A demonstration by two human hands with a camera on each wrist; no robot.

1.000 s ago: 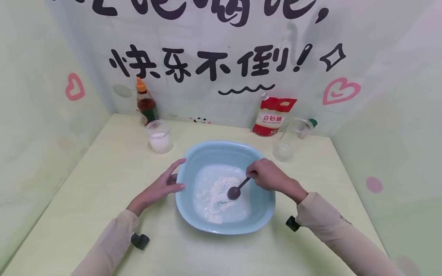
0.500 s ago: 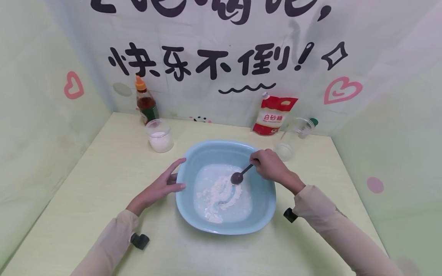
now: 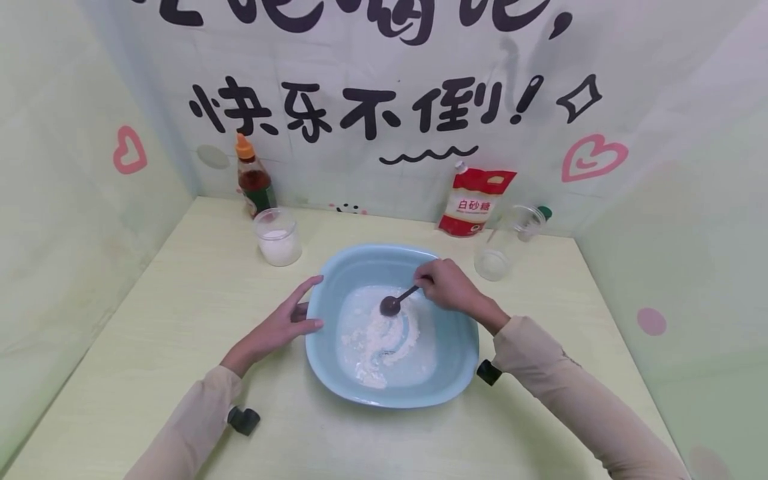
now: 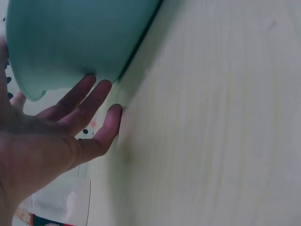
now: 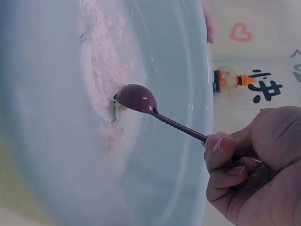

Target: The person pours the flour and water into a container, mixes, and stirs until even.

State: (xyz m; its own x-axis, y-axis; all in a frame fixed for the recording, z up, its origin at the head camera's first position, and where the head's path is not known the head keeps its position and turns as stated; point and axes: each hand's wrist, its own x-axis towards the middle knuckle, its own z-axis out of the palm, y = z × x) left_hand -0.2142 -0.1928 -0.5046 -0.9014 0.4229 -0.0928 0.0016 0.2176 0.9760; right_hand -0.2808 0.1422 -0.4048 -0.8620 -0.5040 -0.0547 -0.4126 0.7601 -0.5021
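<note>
Pale table [image 3: 174,300], blue basin [image 3: 462,353] on it, dark spoon [image 3: 391,306] inside at the white powder [image 3: 381,328].
The left hand [image 3: 276,330], fingers wide against the basin's side, should brace it; the right hand [image 3: 447,283], pinching the handle, would best sweep slowly into clumps. Wall lettering [image 3: 371,115] includes 快乐不倒!; the red pouch [image 3: 473,204] reads 白砂糖.

In the left wrist view, the left hand [image 4: 49,141] reaches in from the left edge with its fingers spread. Two fingertips lie against or right beside the outer wall of the teal basin [image 4: 80,40], which fills the upper left; the lowest finger is close to the table [image 4: 211,117], pale and faintly streaked. Below the hand, a clear container [image 4: 59,200] shows, cut off by the frame.
</note>
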